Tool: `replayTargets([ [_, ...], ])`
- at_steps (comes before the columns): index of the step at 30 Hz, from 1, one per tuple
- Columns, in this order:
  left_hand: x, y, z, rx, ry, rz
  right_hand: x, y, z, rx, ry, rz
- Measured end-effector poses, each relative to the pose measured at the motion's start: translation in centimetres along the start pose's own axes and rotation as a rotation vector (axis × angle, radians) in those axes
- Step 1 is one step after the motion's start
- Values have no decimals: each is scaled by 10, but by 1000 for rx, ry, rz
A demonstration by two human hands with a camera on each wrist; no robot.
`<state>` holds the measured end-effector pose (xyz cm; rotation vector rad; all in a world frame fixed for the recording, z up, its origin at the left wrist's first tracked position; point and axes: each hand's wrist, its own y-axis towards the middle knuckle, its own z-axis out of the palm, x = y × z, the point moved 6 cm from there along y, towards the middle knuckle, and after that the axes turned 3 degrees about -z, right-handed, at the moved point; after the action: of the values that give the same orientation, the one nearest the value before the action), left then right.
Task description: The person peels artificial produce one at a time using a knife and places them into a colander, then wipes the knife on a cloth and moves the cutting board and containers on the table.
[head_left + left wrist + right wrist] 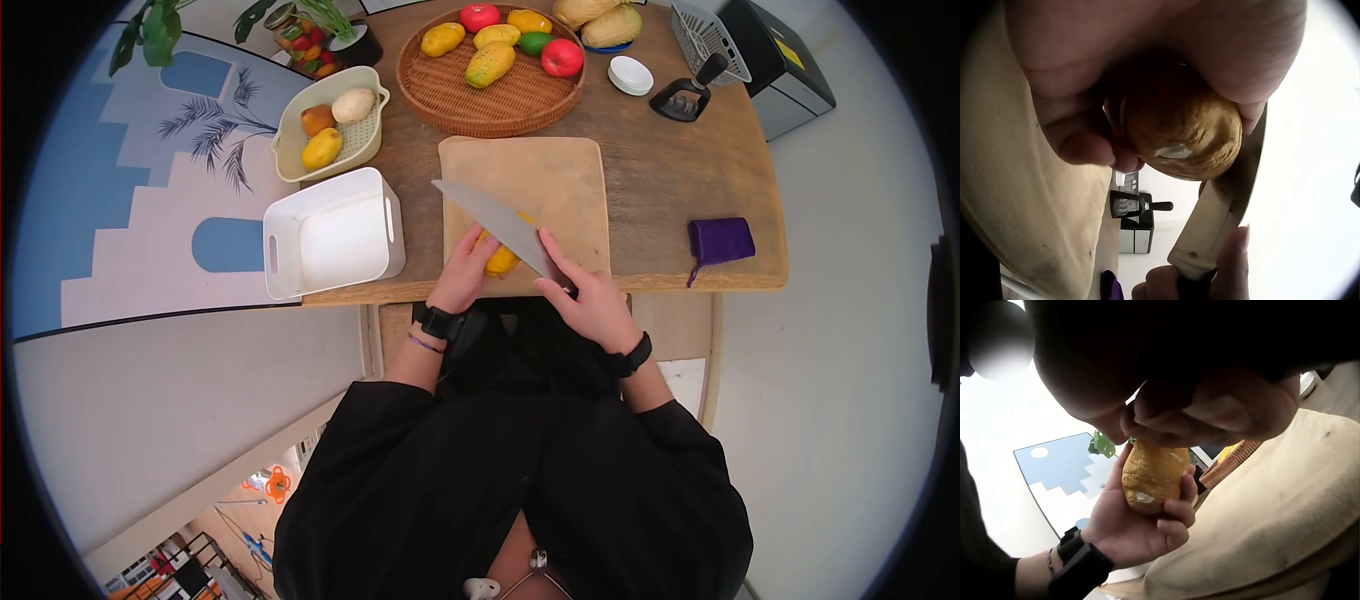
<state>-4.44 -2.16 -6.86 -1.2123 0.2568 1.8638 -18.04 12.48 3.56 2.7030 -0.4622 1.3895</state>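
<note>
A yellow, wrinkled fruit [501, 262] is held over the near part of the cutting board [520, 165]. The left hand [463, 272] grips it from the left; in the right wrist view the fingers curl round the fruit [1154, 478]. The right hand [592, 300] holds a large knife [505, 225] by its dark handle, with the blade slanting up and leftward across the fruit. In the left wrist view the blade [1210, 219] lies against the far side of the fruit [1185, 137]. Where the edge meets the fruit is hidden.
A white bin [335, 235] and a cream colander [363, 140] with produce stand left of the board. Behind it is a wicker tray [450, 95] of fruit. To the right are a purple pouch [722, 240], a black-handled tool [688, 98] and white bowls [630, 75].
</note>
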Motion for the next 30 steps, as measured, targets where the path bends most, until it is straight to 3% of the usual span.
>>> replayTargets([
  [2,-5,-8,10,210,-158,-122,-6,3,6,18,-2,41],
  [4,-10,-13,14,182,-125,-122,-18,8,1,-157,20,92],
  [8,-15,-12,14,97,-67,-65,-14,5,0,-121,138,3],
  [10,-15,-10,16,123,-75,-61,-3,1,4,-113,60,-198],
  [14,-21,-10,19,95,55,-48,-25,14,0,-152,94,-7],
  [16,-22,-10,19,80,50,-52,-28,15,-8,-150,-64,103],
  [20,-21,-9,21,119,35,-53,-13,6,-2,-56,-37,-28],
  [23,-24,-9,21,72,204,-47,-19,8,2,-64,-73,-14],
  [26,-21,-9,14,73,251,-76,-35,13,-6,-105,-68,120],
  [30,-21,-10,17,18,320,9,-21,10,3,-46,90,-49],
])
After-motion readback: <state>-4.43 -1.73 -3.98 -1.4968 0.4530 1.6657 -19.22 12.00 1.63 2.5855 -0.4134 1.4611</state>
